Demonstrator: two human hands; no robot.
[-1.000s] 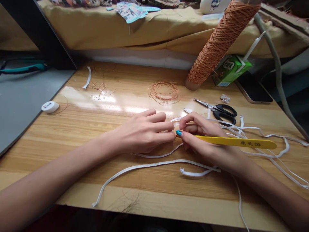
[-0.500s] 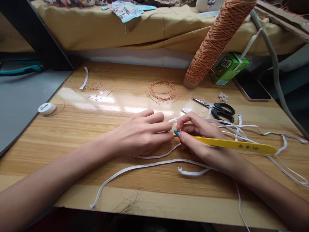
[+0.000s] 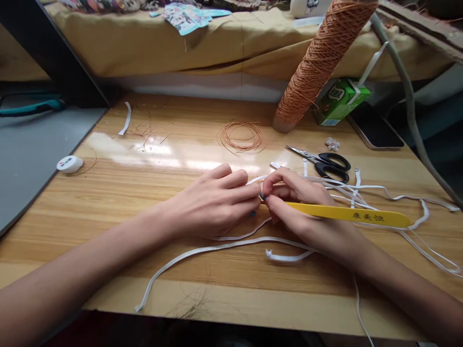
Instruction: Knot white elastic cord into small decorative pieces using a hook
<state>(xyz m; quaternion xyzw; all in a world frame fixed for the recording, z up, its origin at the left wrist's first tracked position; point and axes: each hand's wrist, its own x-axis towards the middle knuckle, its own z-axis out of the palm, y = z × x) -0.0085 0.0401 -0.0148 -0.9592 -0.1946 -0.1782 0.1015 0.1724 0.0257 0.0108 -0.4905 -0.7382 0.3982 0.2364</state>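
Reads 康美恒 in dark characters on the yellow tool (image 3: 340, 212), on the near side of the scissors (image 3: 314, 157). Shows lettering too blurred to read surely on the green carton (image 3: 340, 102), beyond the scissors. Bears tiny illegible marks on the white spool (image 3: 70, 164), far left of the scissors.

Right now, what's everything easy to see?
Long flat handle: 1, yellow, right
Narrow strips: several, white, scattered
Metal scissors: 1, black, right
Coiled wire: 1, copper, middle
Wound tube: 1, orange, back right
Drink carton: 1, green, back right
Flat phone: 1, black, right
Flower shape: 1, white, right
Round object: 1, white, left
Handled tool: 1, teal, left
Draped cloth: 1, yellow, back
Wooden table: 1, brown, underneath
Left hand: 1, bare, centre
Right hand: 1, bare, centre
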